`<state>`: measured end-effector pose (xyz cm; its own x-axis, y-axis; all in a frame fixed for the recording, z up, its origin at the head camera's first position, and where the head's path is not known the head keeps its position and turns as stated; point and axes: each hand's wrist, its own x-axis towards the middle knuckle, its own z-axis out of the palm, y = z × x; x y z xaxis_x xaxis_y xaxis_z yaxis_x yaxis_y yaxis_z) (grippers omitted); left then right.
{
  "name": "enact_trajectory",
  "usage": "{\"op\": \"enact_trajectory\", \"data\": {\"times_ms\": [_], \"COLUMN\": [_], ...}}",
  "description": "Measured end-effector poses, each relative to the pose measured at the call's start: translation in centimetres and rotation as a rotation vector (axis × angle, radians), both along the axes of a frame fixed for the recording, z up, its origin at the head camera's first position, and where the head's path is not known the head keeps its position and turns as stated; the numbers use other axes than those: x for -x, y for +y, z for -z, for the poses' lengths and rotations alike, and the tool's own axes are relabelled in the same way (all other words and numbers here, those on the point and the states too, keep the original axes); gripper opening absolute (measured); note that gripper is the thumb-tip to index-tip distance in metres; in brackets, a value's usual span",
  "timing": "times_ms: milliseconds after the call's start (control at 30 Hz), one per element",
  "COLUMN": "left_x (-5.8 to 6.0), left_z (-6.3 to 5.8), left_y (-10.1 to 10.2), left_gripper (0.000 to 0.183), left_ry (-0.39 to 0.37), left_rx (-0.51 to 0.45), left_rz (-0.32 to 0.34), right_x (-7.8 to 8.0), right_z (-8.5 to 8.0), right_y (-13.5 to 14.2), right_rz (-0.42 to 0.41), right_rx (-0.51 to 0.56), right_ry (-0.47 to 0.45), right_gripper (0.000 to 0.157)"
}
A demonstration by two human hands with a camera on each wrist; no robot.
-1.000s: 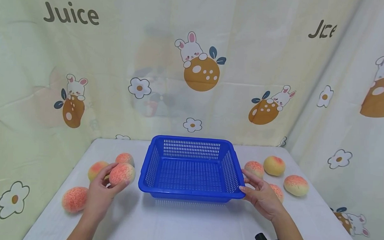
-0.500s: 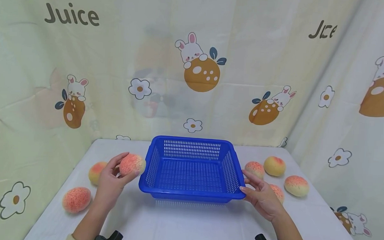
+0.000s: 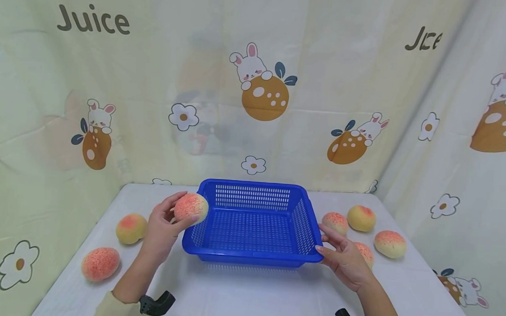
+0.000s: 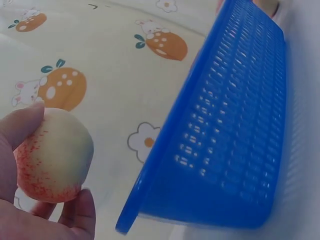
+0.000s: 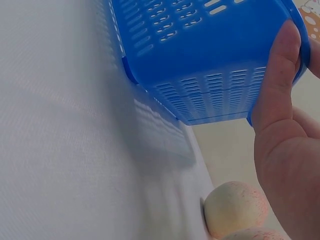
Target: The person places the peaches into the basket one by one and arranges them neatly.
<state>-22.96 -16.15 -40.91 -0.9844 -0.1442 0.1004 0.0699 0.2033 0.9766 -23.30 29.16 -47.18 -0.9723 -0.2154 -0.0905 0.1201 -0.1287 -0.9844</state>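
Observation:
My left hand point(image 3: 162, 231) holds a pink and cream peach point(image 3: 191, 208) between thumb and fingers, raised at the left rim of the blue plastic basket point(image 3: 249, 254). In the left wrist view the peach point(image 4: 57, 155) sits in the fingers, beside the basket's slotted outer wall point(image 4: 225, 150). My right hand point(image 3: 347, 263) pinches the basket's right rim near its front corner. The right wrist view shows the thumb point(image 5: 281, 70) along the outside, with the other fingers partly hidden past the rim. No fruit shows inside the basket.
A yellow peach point(image 3: 132, 228) and a red-pink peach point(image 3: 100, 264) lie on the white-covered table point(image 3: 248, 297) at left. Several more, among them a yellow one point(image 3: 361, 218) and a pink-topped one point(image 3: 390, 244), lie at right. A printed curtain point(image 3: 214, 82) hangs behind.
My left hand has carried the peach right and slightly up, from beside the other peaches to the basket's left rim. My right hand and the basket have stayed put.

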Motion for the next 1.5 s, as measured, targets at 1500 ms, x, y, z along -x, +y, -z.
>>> {"op": "enact_trajectory", "data": {"times_ms": [1500], "left_x": [7.3], "left_z": [-2.0], "left_y": [8.8], "left_gripper": [0.061], "left_ry": [0.021], "left_rx": [-0.101], "left_rz": [0.312], "right_x": [-0.1], "right_z": [0.2], "right_y": [0.3], "right_rz": [-0.024], "right_rx": [0.056], "right_ry": [-0.014], "right_gripper": [0.075]}}
